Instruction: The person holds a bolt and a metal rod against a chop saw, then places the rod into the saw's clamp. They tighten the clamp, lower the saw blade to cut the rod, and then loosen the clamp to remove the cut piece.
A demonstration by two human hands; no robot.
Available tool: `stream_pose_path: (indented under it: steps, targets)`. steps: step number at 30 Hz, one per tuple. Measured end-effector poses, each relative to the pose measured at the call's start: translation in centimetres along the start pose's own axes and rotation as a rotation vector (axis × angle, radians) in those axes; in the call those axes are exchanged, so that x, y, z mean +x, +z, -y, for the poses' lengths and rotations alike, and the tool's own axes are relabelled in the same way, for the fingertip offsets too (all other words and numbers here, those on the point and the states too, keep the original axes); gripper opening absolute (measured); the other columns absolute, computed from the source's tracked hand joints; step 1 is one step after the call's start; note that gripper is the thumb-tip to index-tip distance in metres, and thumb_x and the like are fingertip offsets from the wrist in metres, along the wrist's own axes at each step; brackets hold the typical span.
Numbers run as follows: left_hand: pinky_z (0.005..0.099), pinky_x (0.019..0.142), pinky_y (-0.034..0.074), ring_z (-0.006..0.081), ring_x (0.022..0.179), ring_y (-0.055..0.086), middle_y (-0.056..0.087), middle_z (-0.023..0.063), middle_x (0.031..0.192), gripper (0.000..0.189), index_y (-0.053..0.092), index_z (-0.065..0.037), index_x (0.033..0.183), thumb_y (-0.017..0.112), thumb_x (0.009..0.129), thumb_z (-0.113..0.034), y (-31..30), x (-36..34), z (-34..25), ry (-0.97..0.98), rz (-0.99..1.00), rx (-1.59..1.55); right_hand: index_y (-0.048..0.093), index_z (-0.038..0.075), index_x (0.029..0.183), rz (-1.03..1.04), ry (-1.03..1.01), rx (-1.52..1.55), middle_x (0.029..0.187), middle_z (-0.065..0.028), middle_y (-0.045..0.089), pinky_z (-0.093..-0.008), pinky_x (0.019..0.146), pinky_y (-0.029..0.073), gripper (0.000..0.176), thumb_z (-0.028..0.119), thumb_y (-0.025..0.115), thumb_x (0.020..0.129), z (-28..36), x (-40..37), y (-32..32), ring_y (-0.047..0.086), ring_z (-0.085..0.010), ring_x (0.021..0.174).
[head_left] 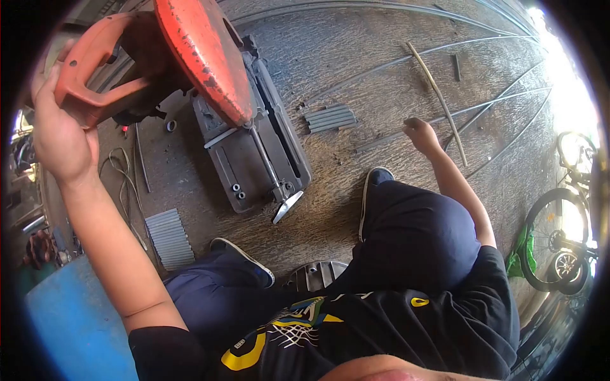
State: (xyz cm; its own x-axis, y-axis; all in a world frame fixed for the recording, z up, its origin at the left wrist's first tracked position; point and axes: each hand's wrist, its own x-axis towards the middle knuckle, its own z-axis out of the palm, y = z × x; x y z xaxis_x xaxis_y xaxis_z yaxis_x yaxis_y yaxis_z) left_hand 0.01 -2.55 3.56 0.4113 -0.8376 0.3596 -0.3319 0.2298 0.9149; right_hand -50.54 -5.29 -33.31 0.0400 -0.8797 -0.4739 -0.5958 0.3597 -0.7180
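On the left, my left hand (60, 136) is wrapped round the handle of a red chop saw (206, 60), whose worn guard is raised over its grey base (244, 168). A screw clamp with a crank (287, 206) lies along the base, and a couple of small nuts (237, 191) rest on it. To the right, my right hand (420, 134) is closed over a thin metal rod (489, 101) just above the floor; its fingertips are partly hidden. Between the saw and that hand lie several short cut rods (329, 119).
A row of cut rods (170, 238) lies near my left foot. Long rods (381, 6) stretch across the floor, with a wooden stick (438, 105) on the right. A cord (129, 184), a blue surface (79, 311) and a bicycle (559, 241) stand at the sides.
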Motion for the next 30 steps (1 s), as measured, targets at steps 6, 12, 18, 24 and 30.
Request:
stream_pose_path:
  steps: [6,12,18,24,30]
  targets:
    - [0.0395,0.102,0.039,0.0259,0.123,0.046,0.048,0.0165,0.130,0.044,0.043,0.005,0.131,0.032,0.099,-0.024,-0.3,0.1,0.4,0.029,0.011,-0.001,0.066,0.004,0.108,-0.091,-0.180,-0.048,0.099,-0.0139,0.069,-0.0348,0.086,0.047,0.034,0.028,0.063,0.084,3.6,0.6,1.9,0.065,-0.0249,0.096]
    - [0.0357,0.096,0.045,0.0238,0.113,0.054,0.056,0.0141,0.121,0.038,0.051,0.004,0.123,0.039,0.096,-0.020,-1.1,0.7,1.0,0.062,0.016,-0.081,0.066,0.005,0.108,-0.076,-0.251,-0.619,0.111,-0.0152,0.065,-0.0358,0.088,0.046,0.036,0.031,0.060,0.085,4.1,1.2,1.8,0.061,-0.0274,0.104]
    - [0.0392,0.102,0.038,0.0264,0.122,0.047,0.049,0.0161,0.130,0.045,0.042,0.006,0.131,0.034,0.097,-0.022,0.0,0.2,0.5,0.016,0.003,-0.061,0.061,0.006,0.119,0.160,-0.086,-0.036,0.106,-0.0106,0.065,-0.0370,0.086,0.047,0.041,0.032,0.060,0.087,4.9,1.8,1.6,0.060,-0.0232,0.103]
    - [0.0383,0.104,0.037,0.0251,0.122,0.047,0.049,0.0143,0.129,0.043,0.040,0.001,0.134,0.039,0.096,-0.020,0.6,0.0,0.5,0.140,-0.016,-0.099,0.056,-0.001,0.121,0.203,0.011,0.418,0.105,-0.0106,0.065,-0.0293,0.081,0.050,0.038,0.021,0.057,0.091,6.4,0.6,0.9,0.064,-0.0189,0.092]
    - [0.0366,0.105,0.039,0.0219,0.117,0.052,0.056,0.0116,0.125,0.037,0.050,0.001,0.126,0.049,0.092,-0.014,-7.3,6.8,0.7,-0.232,0.287,-0.021,0.065,0.001,0.109,0.216,0.007,0.056,0.091,-0.0081,0.066,-0.0292,0.063,0.052,0.034,0.025,0.063,0.086,5.8,4.7,-3.5,0.064,-0.0180,0.072]
